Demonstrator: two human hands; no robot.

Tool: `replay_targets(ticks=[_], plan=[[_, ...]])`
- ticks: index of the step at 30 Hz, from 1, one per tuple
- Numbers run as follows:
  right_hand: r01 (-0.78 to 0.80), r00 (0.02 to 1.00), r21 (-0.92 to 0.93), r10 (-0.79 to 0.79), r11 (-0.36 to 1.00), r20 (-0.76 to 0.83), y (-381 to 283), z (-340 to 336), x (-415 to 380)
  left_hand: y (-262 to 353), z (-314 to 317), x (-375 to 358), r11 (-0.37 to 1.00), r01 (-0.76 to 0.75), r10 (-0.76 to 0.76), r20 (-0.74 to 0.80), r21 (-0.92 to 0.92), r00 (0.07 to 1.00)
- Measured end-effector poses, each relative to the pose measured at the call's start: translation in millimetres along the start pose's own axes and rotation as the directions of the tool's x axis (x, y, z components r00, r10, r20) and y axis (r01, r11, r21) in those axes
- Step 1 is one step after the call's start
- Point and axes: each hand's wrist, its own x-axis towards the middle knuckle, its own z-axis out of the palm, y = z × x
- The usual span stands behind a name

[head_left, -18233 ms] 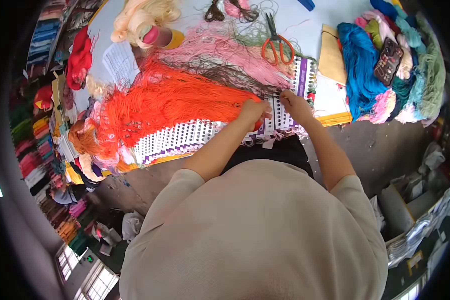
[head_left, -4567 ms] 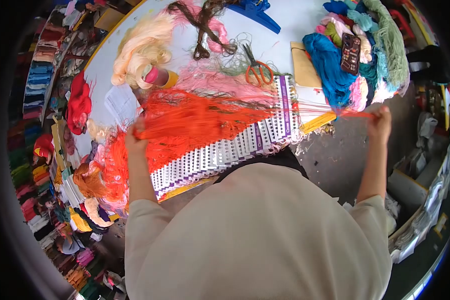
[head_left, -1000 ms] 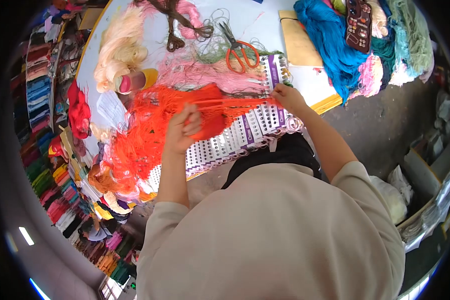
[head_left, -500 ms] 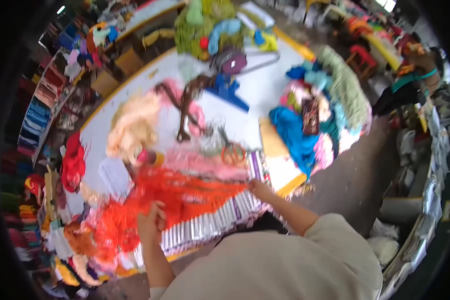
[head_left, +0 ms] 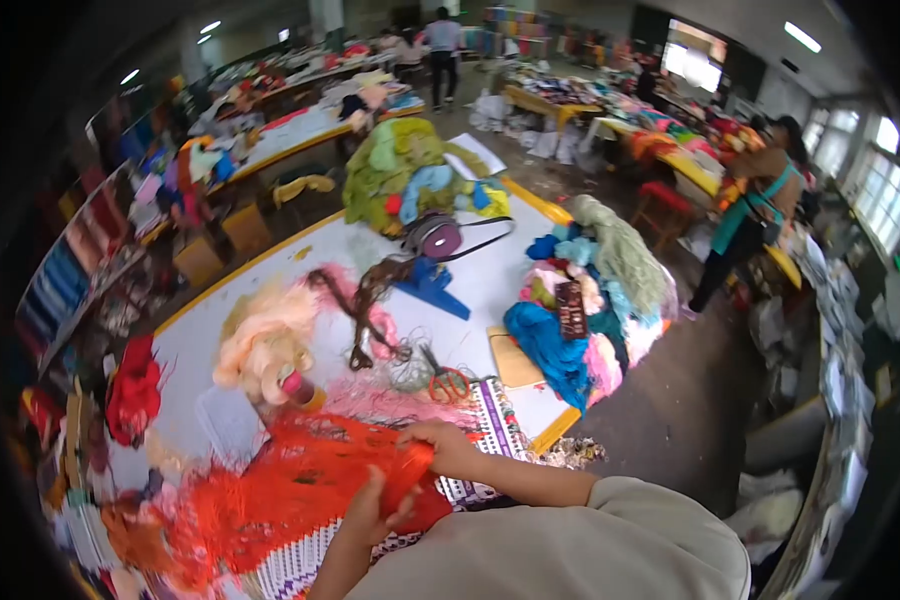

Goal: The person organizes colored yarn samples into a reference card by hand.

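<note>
Spreading over the near left part of the white surface [head_left: 450, 345], a loose mass of red-orange thread [head_left: 280, 480] lies on rows of hole-punched cards [head_left: 300, 560]. To its right, the left hand [head_left: 370, 510] has its fingers parted around the lower end of a smooth red-orange band [head_left: 407, 477]—whether they pinch it cannot be told. The right hand [head_left: 440, 448] has its fingers curled and closed on the band's upper end, palm side hidden. Scissors [head_left: 450, 386] rest beyond that hand, and farther right lie a tan envelope [head_left: 513, 360] and blue thread [head_left: 547, 350].

Good handling here seems to call for light, even tension—strands side by side, one end held firmly while the other hand guides. A hard tug could tighten tangles in the loose mass or shift the cards beneath.
</note>
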Motion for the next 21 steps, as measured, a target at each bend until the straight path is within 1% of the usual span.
replay_targets(ticks=[1,2,3,4,5,6,7,8,9,10,11,12,13,14,15,16,17,18,19,20,21], plan=[[0.121,0.993,-0.078,-0.12,0.99,0.018,-19,-8,3,0,6,3,0.997,0.014,-0.022,-0.11,-0.073,0.994],[0.227,0.974,-0.089,-0.223,0.97,0.046,-33,-13,6,-1,12,5,0.989,0.018,-0.051,-0.223,-0.145,0.974],[0.33,0.943,-0.098,-0.323,0.939,0.079,-41,-15,8,-9,-5,10,0.995,0.103,-0.103,-0.064,-0.01,0.993],[0.417,0.906,-0.11,-0.404,0.902,0.123,-43,-13,10,-14,4,13,0.96,0.124,-0.122,-0.024,0.249,0.992],[0.416,0.909,-0.123,-0.405,0.901,0.104,-41,-13,8,-20,14,16,0.864,0.117,-0.141,0.011,0.489,0.99],[0.348,0.933,-0.134,-0.328,0.928,0.15,-33,-10,5,-34,3,28,0.755,0.102,-0.266,0.16,0.647,0.951],[0.279,0.948,-0.144,-0.249,0.949,0.2,-21,-4,2,-30,12,31,0.749,0.097,-0.266,0.164,0.656,0.95],[0.203,0.964,-0.1,-0.18,0.974,0.195,19,11,-2,-23,24,31,0.816,0.082,-0.252,0.226,0.572,0.941],[0.2,0.967,-0.074,-0.184,0.977,0.179,41,12,-12,-18,33,30,0.874,0.072,-0.232,0.283,0.48,0.931],[0.199,0.968,-0.048,-0.189,0.979,0.162,45,2,-21,-6,36,32,0.813,-0.087,-0.1,0.284,0.576,0.954],[-0.014,0.951,0.203,-0.05,0.979,0.306,49,-8,-31,0,47,36,0.824,-0.233,0.064,0.324,0.517,0.944],[0.095,0.976,0.087,-0.11,0.992,0.187,49,-14,-39,9,65,34,0.812,-0.368,0.218,0.349,0.454,0.911],[0.18,0.982,-0.039,-0.177,0.983,0.071,43,-17,-49,9,61,41,0.799,-0.486,0.331,0.416,0.355,0.847],[-0.168,0.974,-0.179,0.191,0.969,0.121,40,-26,-55,10,59,44,0.705,-0.554,0.398,0.399,0.443,0.826],[-0.163,0.981,-0.18,0.178,0.97,0.072,48,-27,-61,14,62,45,0.596,-0.61,0.468,0.392,0.522,0.792],[-0.155,0.986,-0.187,0.162,0.97,0.025,57,-31,-65,22,62,34,0.552,-0.489,0.365,0.331,0.676,0.87],[-0.278,0.959,-0.09,0.282,0.956,0.039,63,-32,-69,21,71,34,0.552,-0.488,0.367,0.328,0.676,0.87],[-0.273,0.96,-0.09,0.278,0.958,0.042,57,-36,-70,22,82,37,0.074,-0.633,0.589,0.478,0.771,0.651],[-0.169,0.985,-0.095,0.17,0.981,0.002,44,-42,-69,27,97,39,-0.429,-0.553,0.643,0.672,0.714,0.368],[-0.063,0.997,-0.099,0.06,0.993,-0.038,29,-46,-69,37,112,27,-0.588,-0.356,0.553,0.682,0.727,0.479],[-0.102,0.995,-0.058,0.102,0.993,-0.004,7,-52,-69,40,111,32,-0.591,-0.346,0.552,0.678,0.728,0.485]])
